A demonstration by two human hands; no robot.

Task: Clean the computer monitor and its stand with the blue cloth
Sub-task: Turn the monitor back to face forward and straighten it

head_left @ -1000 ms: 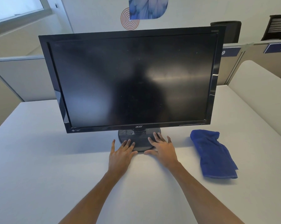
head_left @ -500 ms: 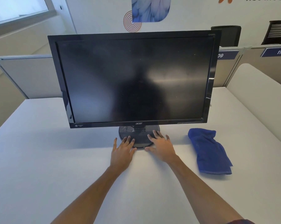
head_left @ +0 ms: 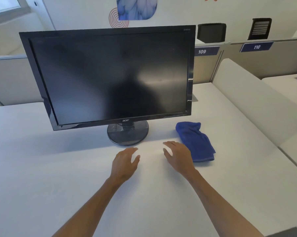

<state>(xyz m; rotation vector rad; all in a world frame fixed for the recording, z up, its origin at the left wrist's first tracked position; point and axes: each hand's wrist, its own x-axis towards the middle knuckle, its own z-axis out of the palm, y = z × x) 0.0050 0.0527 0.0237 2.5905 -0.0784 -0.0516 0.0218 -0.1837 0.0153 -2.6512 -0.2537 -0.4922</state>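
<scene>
The monitor [head_left: 108, 77] is seen on its round stand [head_left: 128, 134] on the white desk [head_left: 41, 168]. The blue cloth [head_left: 195, 142] lies crumpled right of the stand. Nothing is held: the left hand [head_left: 124, 162] and the right hand [head_left: 177, 155] are kept near the stand with fingers loosely curved, the right just beside the cloth.

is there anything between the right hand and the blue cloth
Nothing visible. The right hand hovers open just left of the cloth, with only bare desk around them. The stand sits further left.
</scene>
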